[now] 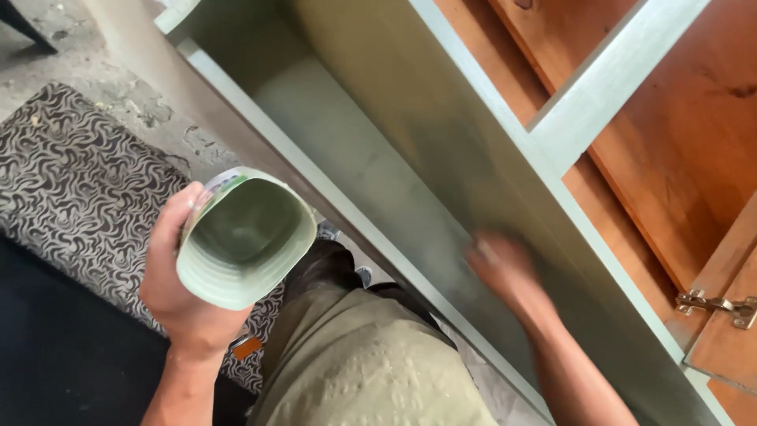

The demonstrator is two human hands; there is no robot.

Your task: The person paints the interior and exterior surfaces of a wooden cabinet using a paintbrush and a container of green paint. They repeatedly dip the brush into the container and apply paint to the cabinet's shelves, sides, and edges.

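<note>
My left hand [175, 288] grips a cut-open plastic container [246, 237] coated inside with pale green paint, held at the lower left above my knee. My right hand [505, 272] is blurred with motion and lies against the inner side wall of a pale green cabinet [410, 134]; whether it holds anything is hidden by the blur. The cabinet wall around that hand looks darker and patchy.
The cabinet's pale green frame rail [607, 79] crosses bare brown wood panels [686, 142] at the right. A metal hinge [714, 304] sits on a wooden door at the lower right. A black-and-white patterned mat [75, 197] lies on the concrete floor at the left.
</note>
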